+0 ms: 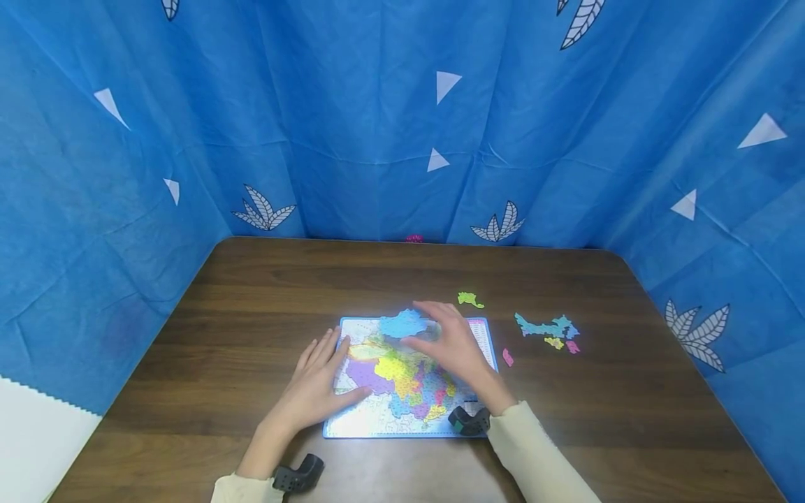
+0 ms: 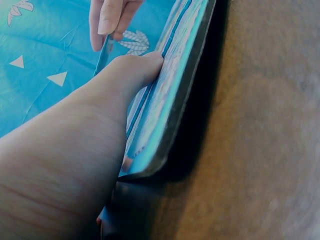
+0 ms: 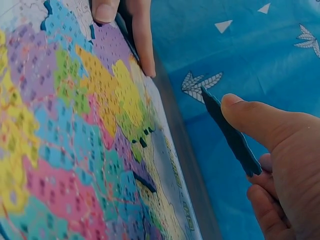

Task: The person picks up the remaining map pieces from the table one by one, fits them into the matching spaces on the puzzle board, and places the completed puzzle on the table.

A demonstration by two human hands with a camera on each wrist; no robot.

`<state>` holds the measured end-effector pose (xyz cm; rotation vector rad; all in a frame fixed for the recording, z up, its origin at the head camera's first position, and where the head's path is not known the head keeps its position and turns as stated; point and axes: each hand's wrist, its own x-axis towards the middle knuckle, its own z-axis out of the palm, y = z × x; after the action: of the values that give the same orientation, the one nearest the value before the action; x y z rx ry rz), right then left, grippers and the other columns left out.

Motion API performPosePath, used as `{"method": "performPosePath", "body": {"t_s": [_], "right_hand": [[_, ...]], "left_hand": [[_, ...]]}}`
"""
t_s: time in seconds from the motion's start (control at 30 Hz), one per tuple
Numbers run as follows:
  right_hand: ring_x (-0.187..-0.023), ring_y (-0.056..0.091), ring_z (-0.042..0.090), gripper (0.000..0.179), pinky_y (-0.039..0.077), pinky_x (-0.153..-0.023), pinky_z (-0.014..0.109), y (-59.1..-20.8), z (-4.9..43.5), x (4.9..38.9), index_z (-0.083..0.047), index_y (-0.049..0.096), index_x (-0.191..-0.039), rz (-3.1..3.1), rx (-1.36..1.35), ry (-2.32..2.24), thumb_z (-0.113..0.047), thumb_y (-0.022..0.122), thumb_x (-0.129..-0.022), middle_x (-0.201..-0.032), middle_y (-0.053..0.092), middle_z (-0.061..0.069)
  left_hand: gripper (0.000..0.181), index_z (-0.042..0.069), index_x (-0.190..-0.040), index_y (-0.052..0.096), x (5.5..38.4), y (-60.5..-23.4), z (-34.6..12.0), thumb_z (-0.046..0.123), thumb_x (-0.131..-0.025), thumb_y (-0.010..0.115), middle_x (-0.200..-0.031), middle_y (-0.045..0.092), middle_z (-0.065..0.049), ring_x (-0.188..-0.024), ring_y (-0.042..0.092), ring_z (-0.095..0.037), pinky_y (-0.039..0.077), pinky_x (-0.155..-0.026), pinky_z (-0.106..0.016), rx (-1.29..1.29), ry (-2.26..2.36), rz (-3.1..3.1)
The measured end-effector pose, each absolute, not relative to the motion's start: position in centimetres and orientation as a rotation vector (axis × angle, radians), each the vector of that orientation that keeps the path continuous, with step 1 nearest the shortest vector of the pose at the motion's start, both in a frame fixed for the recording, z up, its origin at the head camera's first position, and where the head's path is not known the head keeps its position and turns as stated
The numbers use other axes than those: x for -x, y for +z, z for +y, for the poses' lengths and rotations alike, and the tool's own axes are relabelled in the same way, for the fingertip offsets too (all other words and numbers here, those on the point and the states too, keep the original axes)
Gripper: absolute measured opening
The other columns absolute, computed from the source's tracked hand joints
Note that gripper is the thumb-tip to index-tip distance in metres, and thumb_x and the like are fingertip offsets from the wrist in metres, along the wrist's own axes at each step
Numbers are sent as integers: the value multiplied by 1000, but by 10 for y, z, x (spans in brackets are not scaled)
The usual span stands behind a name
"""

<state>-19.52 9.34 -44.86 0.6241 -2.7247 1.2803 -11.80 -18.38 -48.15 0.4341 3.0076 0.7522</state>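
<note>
A map puzzle board (image 1: 371, 425) with many coloured pieces lies on the wooden table. My left hand (image 1: 319, 384) rests on its left edge, fingers extended; in the left wrist view the left thumb (image 2: 145, 67) lies on the board's face. Over the board's top part, my right hand (image 1: 458, 349) pinches a blue puzzle piece (image 1: 401, 324) between thumb and fingers. Seen edge-on in the right wrist view, that blue piece (image 3: 229, 134) is held away from the board. Purple, yellow and orange pieces fill the board's middle and left.
Right of the board lie several loose pieces: a yellow-green one (image 1: 468, 300), a long blue one (image 1: 542, 327), a small yellow one (image 1: 554, 342) and two pink ones, one nearer (image 1: 508, 357) and one farther right (image 1: 572, 346). A blue patterned curtain (image 1: 377, 126) hangs around the table (image 1: 207, 349).
</note>
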Motion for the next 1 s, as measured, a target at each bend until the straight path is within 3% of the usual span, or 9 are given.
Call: {"method": "performPosePath", "body": {"t_s": [1.0], "right_hand": [[-132,57,23,69,51,-107,51,-455,72,192,-16,64,-141,-2746,-719,1204,-40,88,-81,-141,65,2]], "left_hand": [[104,4,-159,38,120,-484,-185,73,-86,65,-170,20,-20,-158,18,-40,13,-125,-63,-440,728,3009]]}}
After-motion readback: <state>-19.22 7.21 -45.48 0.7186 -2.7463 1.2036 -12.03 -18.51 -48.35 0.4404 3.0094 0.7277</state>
